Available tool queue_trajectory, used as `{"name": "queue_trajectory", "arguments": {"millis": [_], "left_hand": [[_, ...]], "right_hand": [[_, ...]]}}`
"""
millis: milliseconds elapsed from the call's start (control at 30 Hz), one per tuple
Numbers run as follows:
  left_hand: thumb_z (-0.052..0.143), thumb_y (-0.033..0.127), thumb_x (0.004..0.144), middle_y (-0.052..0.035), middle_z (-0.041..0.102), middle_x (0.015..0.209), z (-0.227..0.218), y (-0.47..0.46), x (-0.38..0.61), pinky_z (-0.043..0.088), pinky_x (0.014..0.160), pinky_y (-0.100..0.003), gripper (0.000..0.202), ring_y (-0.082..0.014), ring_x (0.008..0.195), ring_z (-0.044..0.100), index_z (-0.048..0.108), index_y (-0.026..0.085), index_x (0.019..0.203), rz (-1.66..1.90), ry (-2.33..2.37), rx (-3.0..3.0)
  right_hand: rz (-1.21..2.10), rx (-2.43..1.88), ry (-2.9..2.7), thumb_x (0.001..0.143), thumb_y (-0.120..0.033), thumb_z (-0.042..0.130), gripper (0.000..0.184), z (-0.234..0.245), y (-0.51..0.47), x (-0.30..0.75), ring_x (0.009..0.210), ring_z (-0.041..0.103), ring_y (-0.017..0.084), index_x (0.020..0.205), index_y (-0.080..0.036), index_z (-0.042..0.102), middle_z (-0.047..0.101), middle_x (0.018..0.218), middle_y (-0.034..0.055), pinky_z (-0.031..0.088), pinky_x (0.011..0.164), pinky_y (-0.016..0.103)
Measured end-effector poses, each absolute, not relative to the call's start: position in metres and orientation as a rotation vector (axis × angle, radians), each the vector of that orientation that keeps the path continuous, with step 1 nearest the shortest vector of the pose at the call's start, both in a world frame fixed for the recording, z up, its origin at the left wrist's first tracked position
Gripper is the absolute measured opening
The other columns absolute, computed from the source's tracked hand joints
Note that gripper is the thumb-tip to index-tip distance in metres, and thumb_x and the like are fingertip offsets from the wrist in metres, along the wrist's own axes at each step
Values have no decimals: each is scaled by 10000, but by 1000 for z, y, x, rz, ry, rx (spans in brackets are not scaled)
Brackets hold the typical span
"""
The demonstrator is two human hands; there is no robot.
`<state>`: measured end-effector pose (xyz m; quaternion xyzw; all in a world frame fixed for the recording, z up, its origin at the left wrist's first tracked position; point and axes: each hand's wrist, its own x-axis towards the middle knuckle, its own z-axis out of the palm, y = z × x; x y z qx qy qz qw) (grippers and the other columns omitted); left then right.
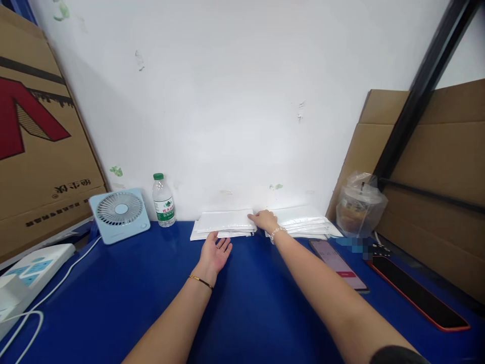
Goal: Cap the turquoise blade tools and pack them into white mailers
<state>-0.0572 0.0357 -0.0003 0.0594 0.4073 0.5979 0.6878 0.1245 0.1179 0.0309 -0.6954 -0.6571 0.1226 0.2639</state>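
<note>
Two low stacks of flat white packets lie against the wall, the left stack (223,221) and the right stack (303,221). My left hand (215,253) is palm up with its fingers apart, just in front of the left stack, and holds nothing. Reaching between the stacks, my right hand (265,221) has its fingers curled at the right end of the left stack's top packet. Thumb and fingertips seem pinched on that edge, though the fingers partly hide the contact.
On the blue table (242,303) a light blue fan (120,215) and a water bottle (164,202) stand left, near a white power strip (34,273) with cables. To the right are a lit phone (337,265), a red-edged dark phone (419,293), a bagged drink cup (358,207) and cardboard (435,192).
</note>
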Motion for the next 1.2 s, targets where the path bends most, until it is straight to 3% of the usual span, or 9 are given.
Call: {"name": "queue_trajectory", "arguments": {"millis": [100, 233, 300, 400, 633, 733, 833, 1000, 1200], "left_hand": [[567, 380, 787, -155, 452, 1201, 4, 32, -57, 512, 795, -337, 679, -234, 1108, 542, 240, 190, 1351, 1310, 839, 141], [558, 673, 690, -181, 477, 1188, 15, 23, -55, 509, 805, -468, 923, -299, 1098, 545, 169, 196, 1377, 1282, 642, 191], [498, 749, 671, -154, 528, 1129, 19, 21, -55, 513, 791, -482, 853, -292, 1044, 575, 301, 214, 1306, 1317, 576, 220], [503, 669, 736, -92, 581, 992, 19, 21, -54, 531, 766, -447, 576, -246, 929, 620, 470, 214, 1087, 1401, 573, 181], [549, 393, 784, -33, 599, 801, 13, 30, -59, 518, 807, -394, 247, -179, 772, 641, 524, 167, 883, 1566, 477, 90], [555, 356, 786, -25, 619, 859, 20, 28, -61, 501, 855, -379, 233, -171, 848, 636, 553, 187, 947, 1654, 504, 177], [580, 364, 778, -15, 620, 900, 30, 20, -55, 483, 886, -371, 300, -169, 932, 618, 555, 226, 1043, 1771, 553, 329], [642, 331, 758, -15, 592, 1019, 43, 0, -28, 473, 890, -361, 481, -201, 1060, 568, 479, 298, 1209, 1840, 549, 889], [676, 309, 746, -54, 565, 1105, 53, -12, 3, 448, 926, -357, 608, -213, 1079, 546, 409, 263, 1291, 1752, 628, 1403]], "right_hand": [[419, -1785, -1755, 731, -340, 550, 229, 33, 115, 111, 813, 547, 210, 824, -144, 623, 622, 844, 79, 406, 714, 314], [501, -1227, -1879, 754, -242, 505, 184, 42, 77, 113, 762, 529, 131, 922, -173, 534, 574, 843, 2, 413, 683, 236], [534, -854, -1951, 744, -165, 513, 192, 44, 48, 116, 765, 522, 127, 936, -180, 503, 559, 842, -3, 420, 717, 251], [442, -672, -2087, 744, -70, 506, 357, 41, 9, 119, 789, 524, 141, 1074, -205, 497, 547, 861, 13, 429, 751, 285], [-36, -634, -2396, 792, -52, 474, 265, 12, -24, 126, 796, 530, 173, 904, -228, 638, 569, 871, 56, 414, 728, 321], [293, -743, -2153, 776, -115, 516, 196, 1, -27, 122, 825, 552, 177, 894, -229, 622, 591, 889, 43, 421, 762, 329], [918, -938, -1315, 793, -254, 527, 148, -2, -28, 111, 837, 570, 178, 932, -227, 567, 587, 932, 33, 463, 726, 311], [1814, -754, -502, 851, -439, 454, 325, -3, -19, 96, 715, 628, 180, 975, -156, 554, 643, 869, 78, 512, 630, 314], [1848, -818, -216, 875, -390, 452, 242, -10, -7, 100, 506, 592, 127, 902, -175, 559, 628, 612, 9, 488, 487, 228]]}}
